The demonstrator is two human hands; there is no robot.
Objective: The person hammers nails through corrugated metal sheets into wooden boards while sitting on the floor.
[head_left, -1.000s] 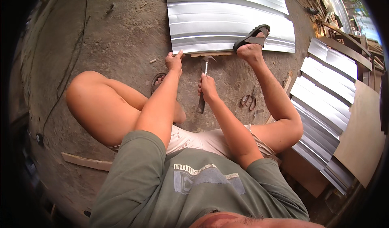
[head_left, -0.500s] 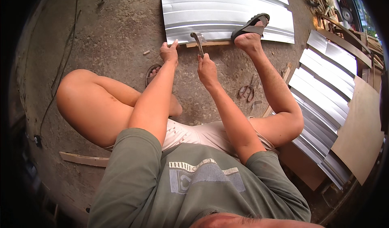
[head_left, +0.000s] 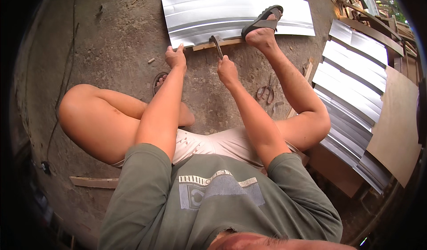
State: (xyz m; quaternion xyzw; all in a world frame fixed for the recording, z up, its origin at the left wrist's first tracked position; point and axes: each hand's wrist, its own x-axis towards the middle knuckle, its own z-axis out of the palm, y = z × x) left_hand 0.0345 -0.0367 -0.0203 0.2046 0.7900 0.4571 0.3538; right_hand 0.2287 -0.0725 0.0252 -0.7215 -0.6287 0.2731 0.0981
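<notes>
Grey metal claw hammer (head_left: 218, 46) juts from right fingers (head_left: 221, 69), clamped round it; ribbed silvery metal sheet (head_left: 213, 10) touches left fingers (head_left: 170, 52), grip unclear; sheet gleaming

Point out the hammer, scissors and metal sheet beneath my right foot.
Hammer (head_left: 218, 47), head view: on the shaft.
Scissors (head_left: 268, 88), head view: near the pivot.
Metal sheet (head_left: 218, 13), head view: middle of its face.

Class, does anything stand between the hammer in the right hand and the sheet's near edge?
Nothing visible does. In view, the hammer overlaps the near edge of the sheet and the wood strip along it; contact cannot be told. The left hand and the foot lie to either side.
</notes>
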